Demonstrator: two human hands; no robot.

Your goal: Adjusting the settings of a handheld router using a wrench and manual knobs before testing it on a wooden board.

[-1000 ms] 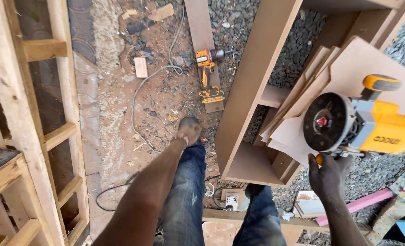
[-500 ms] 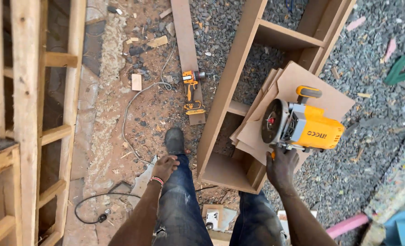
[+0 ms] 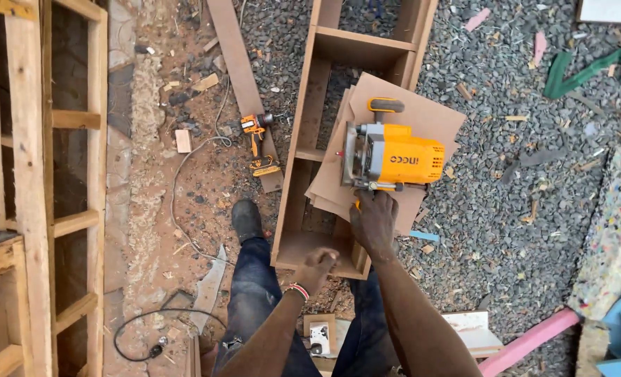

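The circular saw (image 3: 392, 157) is yellow with a dark handle on top and a metal guard on its left side. It is carried by the right hand (image 3: 374, 222), which grips it from below; the fingers are wrapped tight around a part that is hidden under the saw body, so I cannot tell exactly what they pinch. The saw hangs over a stack of thin brown boards (image 3: 394, 126) that lie across a long wooden shelf frame (image 3: 310, 139); whether it touches the boards I cannot tell.

To carry it well, I think the grip should stay firm, the blade side should be kept away from the legs, and the person should watch the loose cable (image 3: 185, 181) on the ground.

The left hand (image 3: 321, 264) is free, with fingers loosely curled together, just above the near end of the frame and holding nothing.

Farther away, an orange cordless drill (image 3: 258, 139) lies on the red soil beside a long plank (image 3: 244, 77). At the left stand wooden pallets (image 3: 31, 174), and grey gravel (image 3: 534, 209) is at the right.
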